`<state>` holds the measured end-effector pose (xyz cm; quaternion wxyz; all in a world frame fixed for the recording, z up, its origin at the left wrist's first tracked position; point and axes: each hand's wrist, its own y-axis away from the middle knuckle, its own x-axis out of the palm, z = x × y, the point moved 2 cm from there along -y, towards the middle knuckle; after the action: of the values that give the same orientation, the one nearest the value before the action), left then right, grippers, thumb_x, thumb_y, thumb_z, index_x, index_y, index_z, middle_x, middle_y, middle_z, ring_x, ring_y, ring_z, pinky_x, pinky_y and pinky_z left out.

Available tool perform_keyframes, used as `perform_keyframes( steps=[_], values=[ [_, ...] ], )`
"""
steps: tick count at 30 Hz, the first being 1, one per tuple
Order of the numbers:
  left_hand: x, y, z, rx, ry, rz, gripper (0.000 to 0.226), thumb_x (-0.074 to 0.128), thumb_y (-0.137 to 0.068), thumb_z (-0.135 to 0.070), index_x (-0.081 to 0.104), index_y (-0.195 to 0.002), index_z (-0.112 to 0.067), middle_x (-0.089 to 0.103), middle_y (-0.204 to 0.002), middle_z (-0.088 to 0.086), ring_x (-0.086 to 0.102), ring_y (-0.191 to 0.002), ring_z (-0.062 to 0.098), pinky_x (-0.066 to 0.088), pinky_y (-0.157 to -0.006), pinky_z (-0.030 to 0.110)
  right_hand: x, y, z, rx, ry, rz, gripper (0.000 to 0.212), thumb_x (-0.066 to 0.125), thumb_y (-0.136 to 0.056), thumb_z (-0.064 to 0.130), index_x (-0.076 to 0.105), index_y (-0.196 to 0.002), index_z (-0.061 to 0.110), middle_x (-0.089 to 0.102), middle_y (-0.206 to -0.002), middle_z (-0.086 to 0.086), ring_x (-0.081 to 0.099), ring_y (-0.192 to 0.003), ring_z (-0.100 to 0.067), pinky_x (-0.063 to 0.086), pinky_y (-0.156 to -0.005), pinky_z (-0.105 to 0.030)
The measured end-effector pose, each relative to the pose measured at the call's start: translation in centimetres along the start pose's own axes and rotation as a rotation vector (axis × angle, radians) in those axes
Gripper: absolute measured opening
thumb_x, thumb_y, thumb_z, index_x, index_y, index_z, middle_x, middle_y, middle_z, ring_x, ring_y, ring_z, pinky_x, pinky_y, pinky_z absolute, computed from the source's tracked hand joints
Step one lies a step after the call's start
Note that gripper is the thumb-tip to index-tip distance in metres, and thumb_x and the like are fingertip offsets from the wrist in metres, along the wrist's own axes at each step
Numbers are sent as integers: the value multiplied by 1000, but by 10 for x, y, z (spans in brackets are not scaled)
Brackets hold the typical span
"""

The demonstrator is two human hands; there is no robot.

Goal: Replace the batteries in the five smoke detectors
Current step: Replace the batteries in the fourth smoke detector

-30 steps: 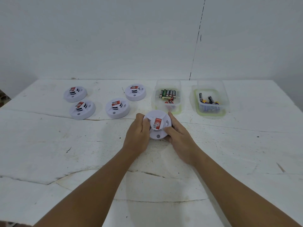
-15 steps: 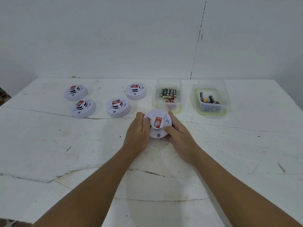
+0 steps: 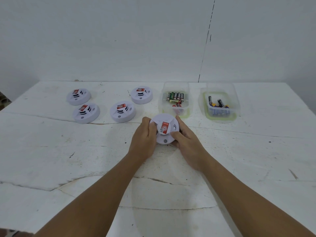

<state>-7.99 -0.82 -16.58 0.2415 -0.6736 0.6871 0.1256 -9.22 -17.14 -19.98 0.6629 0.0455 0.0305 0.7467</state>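
A white round smoke detector with a red label sits at the middle of the table, held from both sides. My left hand grips its left rim, thumb on top. My right hand grips its right rim, thumb over the front edge. Several more detectors lie at the back left: one farthest left, one in front of it, one in the middle, one behind that. A clear tub holds several batteries. A second tub holds more batteries.
The white table is cracked and scuffed, with a long crack running across its near half. A white wall rises right behind the table. The two tubs stand just behind and to the right of the held detector.
The held detector and both hands stay in nearly the same place. The view has shifted slightly; the grip looks the same.
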Motion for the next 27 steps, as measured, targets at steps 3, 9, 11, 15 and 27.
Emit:
perform_keyframes(
  steps=[3, 9, 11, 15, 27],
  values=[
    [0, 0, 2, 9, 6, -2, 24, 30, -109, -31, 39, -88, -22, 50, -78, 5, 45, -69, 15, 40, -61, 40, 0, 0, 0, 0, -6, 0, 77, 60, -92, 35, 29, -163, 30, 62, -145, 7, 61, -131, -22, 48, -112, -54],
    [0, 0, 0, 17, 7, -1, 24, 29, -104, -38, 38, -88, -23, 48, -77, 2, 44, -67, 14, 39, -60, 37, 0, 0, -1, 0, 2, -6, 78, 61, -91, 37, 29, -163, 31, 62, -145, 7, 61, -132, -21, 48, -112, -54],
    [0, 0, 0, 8, 9, 1, 25, 31, -109, -31, 38, -88, -21, 47, -76, 1, 42, -66, 13, 38, -61, 36, 0, -1, -2, 8, 3, -12, 79, 61, -91, 38, 30, -163, 31, 61, -146, 7, 61, -132, -22, 48, -111, -54],
    [-1, 1, -1, 11, 17, 5, 23, 29, -103, -36, 37, -85, -25, 45, -75, -2, 41, -65, 11, 37, -58, 31, 0, -1, -1, 13, 10, -16, 78, 61, -91, 37, 31, -162, 30, 61, -146, 6, 62, -131, -23, 50, -109, -53],
    [-1, 1, -2, 4, 3, -1, 24, 29, -106, -34, 37, -85, -24, 45, -75, 0, 41, -65, 13, 38, -58, 37, 0, -1, -1, 6, 35, -18, 76, 61, -92, 40, 32, -161, 34, 62, -145, 8, 61, -131, -22, 49, -110, -54]
  ],
)
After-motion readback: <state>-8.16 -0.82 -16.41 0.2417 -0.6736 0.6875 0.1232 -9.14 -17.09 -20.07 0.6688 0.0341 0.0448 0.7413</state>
